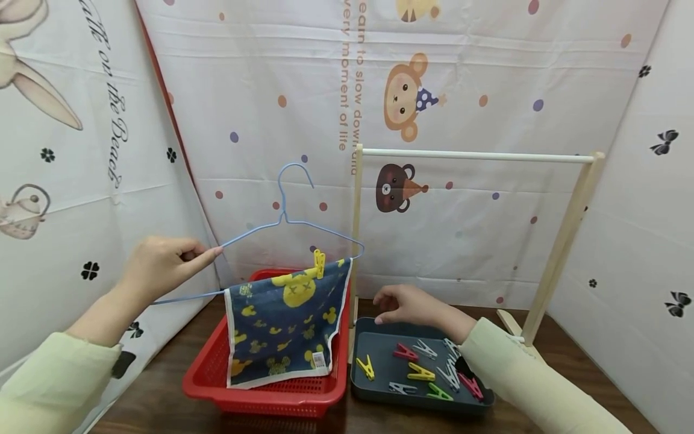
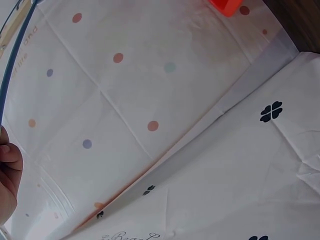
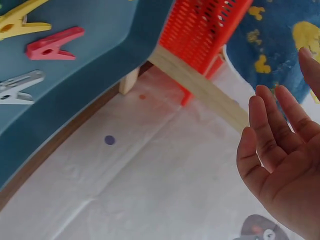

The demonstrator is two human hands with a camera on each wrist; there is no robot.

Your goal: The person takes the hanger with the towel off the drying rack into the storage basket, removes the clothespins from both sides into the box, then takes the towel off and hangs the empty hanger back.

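Note:
In the head view my left hand (image 1: pixel 165 268) pinches the left arm of a blue wire hanger (image 1: pixel 260 229), whose hook points up. A dark blue cloth (image 1: pixel 282 331) with yellow cartoon prints and a white border hangs from the hanger's lower bar. One yellow clothespin (image 1: pixel 319 264) grips the cloth's top edge toward the right. Behind and beneath the cloth sits a red plastic basket (image 1: pixel 217 367). My right hand (image 1: pixel 409 307), fingers loosely bent and holding nothing, hovers above the back of a dark grey tray (image 1: pixel 379 392). The right wrist view shows its palm and relaxed fingers beside the cloth.
Several clothespins, among them a yellow one (image 1: pixel 421 372), a red one (image 1: pixel 405 351) and a green one (image 1: pixel 439 392), lie in the tray. A wooden rack with a white rail (image 1: pixel 477 155) stands behind it. Printed cloth walls (image 1: pixel 244 90) enclose the brown table (image 1: pixel 157 386).

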